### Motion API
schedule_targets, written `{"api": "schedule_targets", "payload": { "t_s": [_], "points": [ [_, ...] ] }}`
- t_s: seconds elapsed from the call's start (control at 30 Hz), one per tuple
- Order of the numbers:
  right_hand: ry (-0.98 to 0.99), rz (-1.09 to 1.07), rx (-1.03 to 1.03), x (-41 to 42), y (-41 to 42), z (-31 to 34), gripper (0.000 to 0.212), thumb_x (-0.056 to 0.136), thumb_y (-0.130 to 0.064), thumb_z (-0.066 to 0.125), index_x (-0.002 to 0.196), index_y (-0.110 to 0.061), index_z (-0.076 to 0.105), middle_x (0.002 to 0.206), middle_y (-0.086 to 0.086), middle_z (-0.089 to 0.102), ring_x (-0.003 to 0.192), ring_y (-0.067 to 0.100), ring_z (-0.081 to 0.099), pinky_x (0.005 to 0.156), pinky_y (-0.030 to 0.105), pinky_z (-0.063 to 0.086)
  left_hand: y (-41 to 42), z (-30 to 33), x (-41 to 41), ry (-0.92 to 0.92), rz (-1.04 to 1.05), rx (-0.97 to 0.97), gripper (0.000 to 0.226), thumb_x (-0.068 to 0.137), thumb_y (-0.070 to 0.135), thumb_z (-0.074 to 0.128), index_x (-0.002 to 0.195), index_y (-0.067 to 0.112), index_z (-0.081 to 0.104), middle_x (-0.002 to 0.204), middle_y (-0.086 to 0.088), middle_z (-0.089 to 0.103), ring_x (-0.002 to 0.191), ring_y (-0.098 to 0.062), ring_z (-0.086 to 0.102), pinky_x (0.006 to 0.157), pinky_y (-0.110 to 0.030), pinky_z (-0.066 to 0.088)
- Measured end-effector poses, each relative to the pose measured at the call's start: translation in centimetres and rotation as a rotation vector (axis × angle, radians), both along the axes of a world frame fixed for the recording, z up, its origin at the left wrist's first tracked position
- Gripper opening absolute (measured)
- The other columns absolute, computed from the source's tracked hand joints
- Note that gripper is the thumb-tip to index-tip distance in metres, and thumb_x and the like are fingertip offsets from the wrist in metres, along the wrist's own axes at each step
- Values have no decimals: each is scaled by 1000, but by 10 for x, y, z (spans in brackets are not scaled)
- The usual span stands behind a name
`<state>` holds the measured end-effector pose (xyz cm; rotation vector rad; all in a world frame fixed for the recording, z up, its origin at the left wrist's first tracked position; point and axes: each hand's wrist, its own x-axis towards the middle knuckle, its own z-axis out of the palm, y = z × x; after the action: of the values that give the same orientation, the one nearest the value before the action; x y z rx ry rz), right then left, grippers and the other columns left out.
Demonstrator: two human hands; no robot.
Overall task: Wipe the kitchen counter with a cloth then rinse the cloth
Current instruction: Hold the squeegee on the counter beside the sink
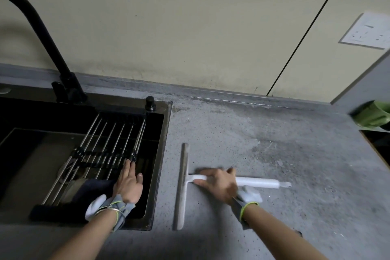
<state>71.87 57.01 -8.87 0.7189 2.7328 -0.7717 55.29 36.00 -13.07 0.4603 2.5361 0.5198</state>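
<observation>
A dark cloth [88, 193] lies draped over the roll-up metal rack [109, 133] in the black sink [166, 154]. My left hand [128, 183] is over the sink with its fingers straight, right beside the cloth, and holds nothing. On the grey speckled counter [274, 150] lies a white squeegee [258, 182], its blade pointing toward the sink. My right hand [219, 186] grips the squeegee's handle near the blade, with the thumb under it and the fingers over it. The hand is blurred.
A black faucet [42, 27] arches over the sink at the back left, with a small black knob [150, 103] on the sink's corner. A green object [373, 115] and a dark cooktop edge [377, 143] sit at the far right. A wall outlet [367, 31] is above.
</observation>
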Motion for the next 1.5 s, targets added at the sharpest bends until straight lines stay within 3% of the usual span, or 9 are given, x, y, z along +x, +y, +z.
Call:
{"api": "schedule_targets", "payload": {
  "t_s": [0.23,0.37,0.57,0.77,0.93,1.1,1.23,1.37,1.5],
  "points": [
    [-3,139,41,-25,-45,0,47,87,-66,40,114,-34,61,107,-6,67,100,19,56,96,42,21,0,0,-3,40,20,-56,56,103,33,26,152,14,9,160,4,-5,147,-17,2,117,-35,16],
    [14,74,-8,-12,-29,5,47,86,-65,43,115,-35,62,106,-7,68,102,17,55,97,39,21,6,4,0,85,84,-62,56,102,34,29,152,14,13,160,2,0,146,-20,4,116,-38,16],
    [31,-52,-69,41,52,11,45,84,-67,44,117,-40,60,116,-10,66,114,16,51,98,38,19,36,19,21,205,32,72,48,101,28,35,148,25,27,156,3,23,143,-22,18,114,-39,18],
    [33,-211,10,124,160,12,44,78,-75,45,106,-47,63,108,-13,68,114,12,55,100,40,16,97,35,69,292,-23,135,42,99,19,40,141,19,42,149,0,38,136,-23,33,107,-37,28],
    [16,-331,46,209,250,23,24,69,-82,45,68,-59,53,87,-21,65,107,9,57,86,33,17,151,39,120,301,-26,113,41,99,17,42,140,18,44,147,-1,41,135,-23,36,108,-35,28],
    [-59,-437,92,284,328,32,43,70,-80,45,90,-46,63,103,-13,68,113,15,54,90,35,21,195,33,160,316,-87,111,39,98,15,44,136,13,49,145,-4,44,135,-23,38,112,-31,25],
    [-62,-518,111,323,372,40,58,59,-85,38,86,-41,64,93,-10,67,109,19,55,88,36,20,218,33,175,286,-92,88,40,100,19,40,139,14,45,149,-4,39,137,-24,34,115,-36,24],
    [-81,-603,72,338,400,33,62,58,-87,40,91,-41,65,106,-2,67,119,32,48,102,42,17,228,37,187,249,-68,50,43,102,25,33,144,16,36,152,-4,31,140,-25,28,115,-39,23],
    [-90,-624,35,335,410,24,64,50,-92,40,89,-46,62,119,0,64,125,37,42,107,46,18,228,45,190,216,-22,9,46,103,27,31,147,15,31,154,-4,26,140,-28,27,114,-40,25]
  ]
}}
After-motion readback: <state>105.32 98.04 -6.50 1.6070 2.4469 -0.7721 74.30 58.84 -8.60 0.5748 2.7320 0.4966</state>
